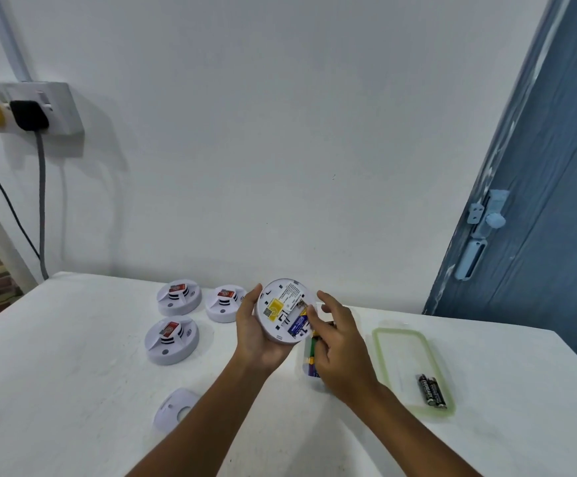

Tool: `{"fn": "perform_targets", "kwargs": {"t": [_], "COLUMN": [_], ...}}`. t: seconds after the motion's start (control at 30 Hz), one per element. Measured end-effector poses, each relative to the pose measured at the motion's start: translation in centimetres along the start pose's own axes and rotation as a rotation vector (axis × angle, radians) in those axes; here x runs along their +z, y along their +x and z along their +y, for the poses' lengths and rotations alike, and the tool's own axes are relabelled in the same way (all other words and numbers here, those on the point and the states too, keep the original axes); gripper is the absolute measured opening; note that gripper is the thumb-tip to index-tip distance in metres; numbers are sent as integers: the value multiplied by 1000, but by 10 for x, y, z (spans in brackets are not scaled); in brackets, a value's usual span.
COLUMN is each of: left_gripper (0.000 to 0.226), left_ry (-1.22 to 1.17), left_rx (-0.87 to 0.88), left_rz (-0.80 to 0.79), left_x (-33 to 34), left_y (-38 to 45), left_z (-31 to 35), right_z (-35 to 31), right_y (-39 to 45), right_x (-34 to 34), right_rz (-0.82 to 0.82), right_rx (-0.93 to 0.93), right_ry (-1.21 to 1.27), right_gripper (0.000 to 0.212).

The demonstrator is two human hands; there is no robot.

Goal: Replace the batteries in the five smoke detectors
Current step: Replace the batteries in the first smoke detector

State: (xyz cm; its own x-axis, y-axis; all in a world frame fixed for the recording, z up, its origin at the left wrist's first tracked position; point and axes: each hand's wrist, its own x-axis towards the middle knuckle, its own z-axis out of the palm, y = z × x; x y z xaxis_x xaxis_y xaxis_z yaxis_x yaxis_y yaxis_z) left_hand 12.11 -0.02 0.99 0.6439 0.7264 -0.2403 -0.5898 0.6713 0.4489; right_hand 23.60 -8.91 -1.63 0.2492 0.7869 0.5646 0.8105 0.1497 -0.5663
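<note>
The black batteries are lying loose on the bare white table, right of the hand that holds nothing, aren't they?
Not quite. The head view shows the black batteries lying on the green-rimmed lid, which rests on the table, not on the bare table. They are indeed right of the right hand.

The right hand [340, 349] covers most of the battery box [309, 364] behind it. A white cover [173, 407] lies half hidden under the left forearm. The detector's label print [288, 292] is too small to read.
</note>
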Motion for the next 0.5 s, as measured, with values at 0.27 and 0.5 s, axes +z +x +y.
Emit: {"fn": "perform_targets", "kwargs": {"t": [0.27,0.5], "left_gripper": [50,52], "left_ry": [34,12], "left_rx": [-5,-21], "left_rz": [-4,52], "left_x": [-16,-35], "left_y": [6,9], "left_z": [-5,-10], "right_z": [18,28], "right_y": [22,32], "right_x": [-29,-18], "right_rz": [-298,-631], "right_rx": [166,406], "right_ry": [53,-104], "right_gripper": [43,22]}}
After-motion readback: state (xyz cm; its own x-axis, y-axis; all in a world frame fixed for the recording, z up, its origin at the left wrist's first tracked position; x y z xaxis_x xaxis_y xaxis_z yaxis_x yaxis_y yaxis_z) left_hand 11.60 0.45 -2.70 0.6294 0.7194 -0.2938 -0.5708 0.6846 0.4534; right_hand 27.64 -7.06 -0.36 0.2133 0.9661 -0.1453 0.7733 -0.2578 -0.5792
